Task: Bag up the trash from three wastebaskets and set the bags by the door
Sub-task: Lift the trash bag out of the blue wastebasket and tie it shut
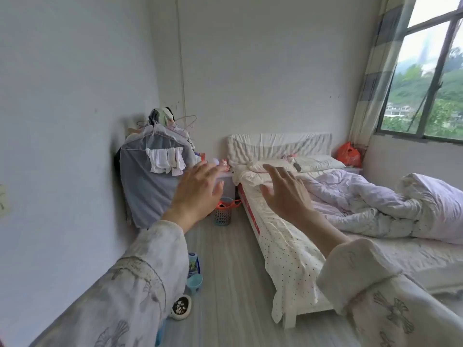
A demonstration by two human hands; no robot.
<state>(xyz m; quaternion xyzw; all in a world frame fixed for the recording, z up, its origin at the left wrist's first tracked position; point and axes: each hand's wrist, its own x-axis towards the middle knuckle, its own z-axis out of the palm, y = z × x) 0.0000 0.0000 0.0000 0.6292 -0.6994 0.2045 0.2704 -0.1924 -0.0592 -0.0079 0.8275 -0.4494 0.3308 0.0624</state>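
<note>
One wastebasket [223, 214], two empty hands [198, 190]

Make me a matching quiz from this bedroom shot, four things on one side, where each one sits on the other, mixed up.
Things:
1. wastebasket
2. orange bag
3. food bowl
4. left hand

Places:
A. far corner under the window
B. raised in the air, holding nothing
C. floor at the head of the bed
D. floor by the left wall, nearest the camera

Pairs: 1-C, 2-A, 3-D, 4-B
</note>
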